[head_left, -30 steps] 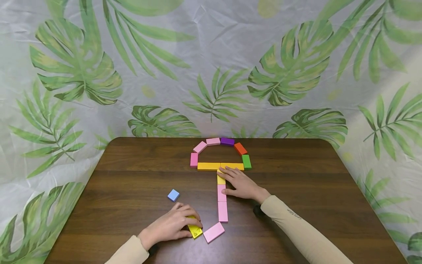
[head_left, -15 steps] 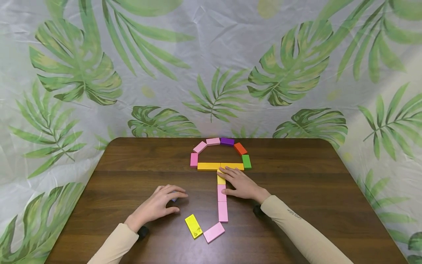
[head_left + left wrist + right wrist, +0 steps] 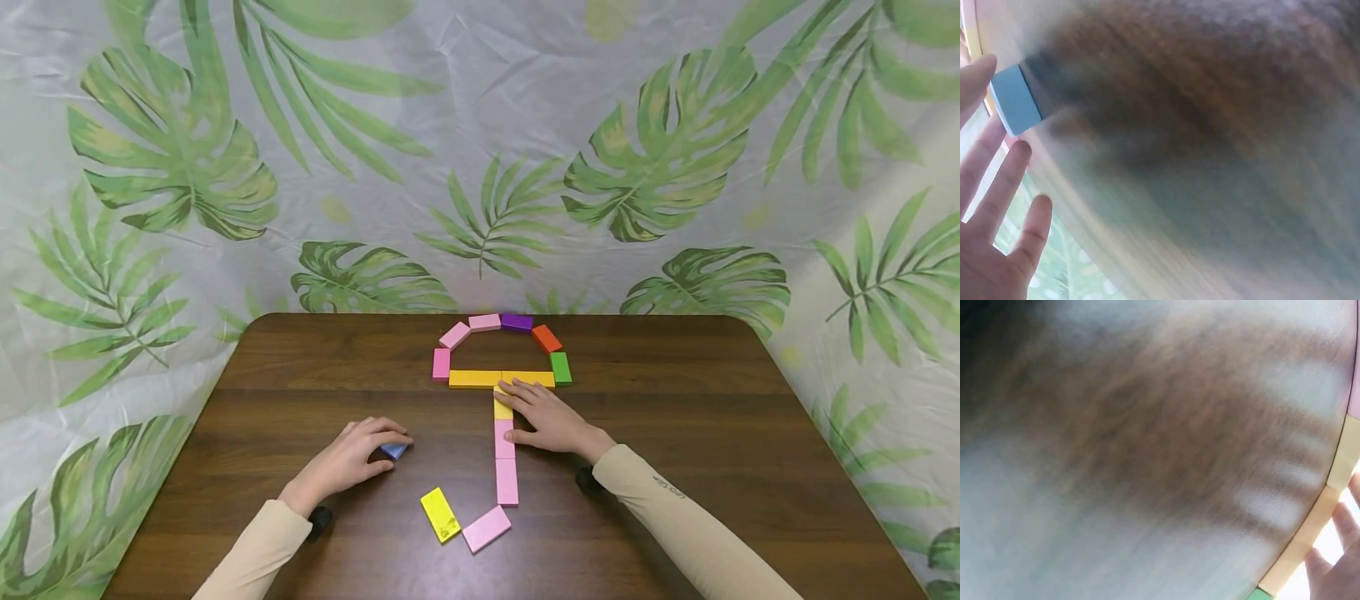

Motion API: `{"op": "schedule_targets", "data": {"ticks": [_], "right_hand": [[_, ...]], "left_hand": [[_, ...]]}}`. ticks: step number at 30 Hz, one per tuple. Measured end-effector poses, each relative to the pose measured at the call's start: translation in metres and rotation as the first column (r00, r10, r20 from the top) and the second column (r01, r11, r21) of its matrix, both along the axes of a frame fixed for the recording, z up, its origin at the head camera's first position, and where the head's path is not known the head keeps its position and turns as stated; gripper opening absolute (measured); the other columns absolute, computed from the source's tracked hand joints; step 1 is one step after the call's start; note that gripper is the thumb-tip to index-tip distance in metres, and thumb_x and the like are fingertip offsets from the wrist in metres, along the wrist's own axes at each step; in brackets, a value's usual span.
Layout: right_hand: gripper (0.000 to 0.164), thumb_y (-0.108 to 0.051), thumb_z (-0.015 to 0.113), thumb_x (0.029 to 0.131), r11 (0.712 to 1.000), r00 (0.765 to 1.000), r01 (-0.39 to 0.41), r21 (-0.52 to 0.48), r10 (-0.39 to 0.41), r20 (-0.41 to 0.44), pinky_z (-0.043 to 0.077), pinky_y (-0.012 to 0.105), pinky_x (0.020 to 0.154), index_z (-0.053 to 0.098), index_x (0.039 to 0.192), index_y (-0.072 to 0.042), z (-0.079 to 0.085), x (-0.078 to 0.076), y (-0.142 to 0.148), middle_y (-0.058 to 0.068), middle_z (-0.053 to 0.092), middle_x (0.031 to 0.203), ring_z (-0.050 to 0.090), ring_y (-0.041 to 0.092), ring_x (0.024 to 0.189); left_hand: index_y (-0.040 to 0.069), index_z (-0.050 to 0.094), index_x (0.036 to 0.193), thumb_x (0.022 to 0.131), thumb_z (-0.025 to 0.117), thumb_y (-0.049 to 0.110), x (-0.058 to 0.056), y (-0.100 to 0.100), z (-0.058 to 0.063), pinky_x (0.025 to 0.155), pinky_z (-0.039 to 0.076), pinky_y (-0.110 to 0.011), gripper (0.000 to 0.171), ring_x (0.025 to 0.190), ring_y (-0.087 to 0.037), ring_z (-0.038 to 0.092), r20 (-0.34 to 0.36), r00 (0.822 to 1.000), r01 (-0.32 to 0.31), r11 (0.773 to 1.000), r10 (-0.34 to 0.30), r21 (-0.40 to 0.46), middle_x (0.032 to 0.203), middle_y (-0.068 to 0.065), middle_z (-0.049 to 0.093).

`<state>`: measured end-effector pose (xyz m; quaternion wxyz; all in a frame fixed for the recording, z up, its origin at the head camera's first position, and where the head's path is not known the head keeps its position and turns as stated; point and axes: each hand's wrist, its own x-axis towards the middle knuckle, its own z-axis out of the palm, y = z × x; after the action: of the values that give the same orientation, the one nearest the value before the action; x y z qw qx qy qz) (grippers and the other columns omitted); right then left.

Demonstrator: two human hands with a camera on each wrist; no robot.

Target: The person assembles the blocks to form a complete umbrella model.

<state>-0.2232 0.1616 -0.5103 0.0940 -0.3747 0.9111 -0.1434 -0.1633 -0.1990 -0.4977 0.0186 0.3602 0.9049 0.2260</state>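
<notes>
In the head view, my left hand (image 3: 341, 458) is over a small blue block (image 3: 393, 451) on the table's left side. The left wrist view shows this blue block (image 3: 1017, 101) between thumb and fingertips, which pinch its edges; it seems to lie on the tabletop. My right hand (image 3: 558, 421) rests with spread fingers on the top of a straight column, touching a yellow block (image 3: 503, 407) and the orange-yellow bar (image 3: 474, 379) area. Its thumb touches a pink block (image 3: 502, 442). Below the column lie a tilted pink block (image 3: 487, 528) and a tilted yellow block (image 3: 440, 515), end to end.
Pink, purple, red and green blocks form an arch above the orange-yellow bar; the purple block (image 3: 517, 322) is near its top and the green block (image 3: 561, 367) at its right end. Behind the brown table (image 3: 675, 375) hangs a leaf-patterned cloth (image 3: 495, 100).
My left hand has let go of the yellow block, moved up and left to the blue block, and closed its fingers about it. The right hand has stayed in place.
</notes>
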Motion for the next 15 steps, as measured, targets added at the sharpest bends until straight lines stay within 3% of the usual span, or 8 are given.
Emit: {"op": "schedule_targets", "data": {"ticks": [11,15], "right_hand": [[0.072,-0.050,0.051,0.094,1.000,1.000,-0.005,-0.004,0.005,-0.014,0.011,0.048,0.113,0.029,0.152,-0.014,-0.001,-0.001,0.001,0.007,0.024,0.156,0.016,0.028,0.143],[0.072,-0.051,0.051,0.094,1.000,1.000,-0.006,-0.006,0.006,-0.007,0.011,0.048,0.113,0.029,0.152,-0.014,0.000,-0.001,0.001,0.007,0.024,0.156,0.015,0.028,0.143]], "left_hand": [[0.007,0.065,0.122,0.084,0.074,0.011,0.008,0.010,0.001,0.087,0.047,-0.038,0.039,0.103,-0.021,0.052,0.086,0.996,0.014,0.999,-0.010,-0.042,0.113,-0.004,0.054],[0.005,0.064,0.124,0.084,0.074,0.011,0.012,0.018,0.001,0.084,0.048,-0.033,0.042,0.098,-0.016,0.053,0.112,0.993,0.047,0.998,-0.043,-0.030,0.110,-0.002,0.054]]}}
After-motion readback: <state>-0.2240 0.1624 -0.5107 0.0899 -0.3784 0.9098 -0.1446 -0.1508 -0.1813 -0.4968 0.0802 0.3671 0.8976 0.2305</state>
